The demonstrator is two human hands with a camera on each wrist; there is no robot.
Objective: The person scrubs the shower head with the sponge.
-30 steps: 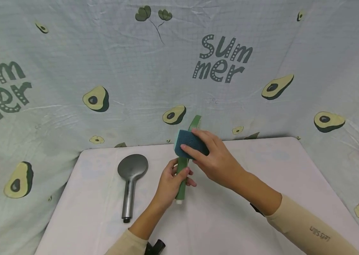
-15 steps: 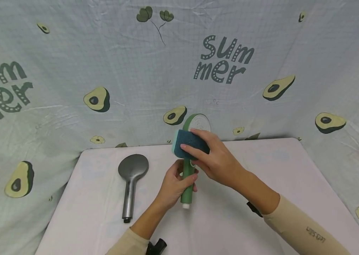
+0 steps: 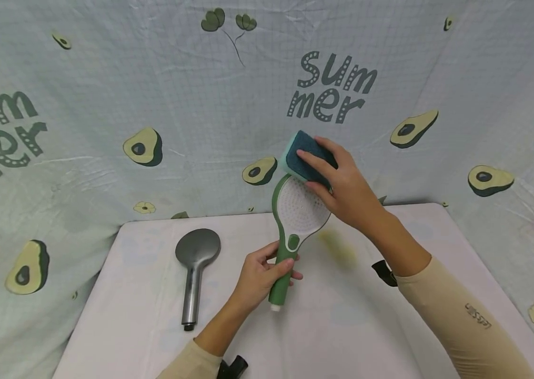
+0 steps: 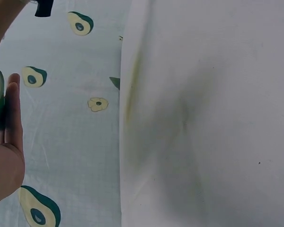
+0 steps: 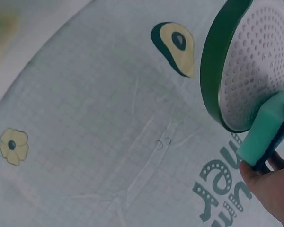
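My left hand (image 3: 260,276) grips the handle of a green shower head (image 3: 301,208), holding it above the table with its white nozzle face turned toward me. In the left wrist view only part of this hand (image 4: 9,151) shows at the left edge. My right hand (image 3: 349,184) pinches a sponge (image 3: 308,158), dark blue on one side and light teal on the other. The sponge lies at the top rim of the shower head. In the right wrist view the teal side of the sponge (image 5: 266,126) touches the lower part of the nozzle face (image 5: 258,61).
A grey shower head (image 3: 197,263) lies on the pink-white table (image 3: 153,295), left of my hands. Behind the table hangs a pale cloth (image 3: 191,105) printed with avocados. A black object (image 3: 233,367) shows by my left wrist at the bottom.
The green shower head has turned from edge-on to face me. My right hand has moved up with the sponge, from the neck to the top of the shower head.
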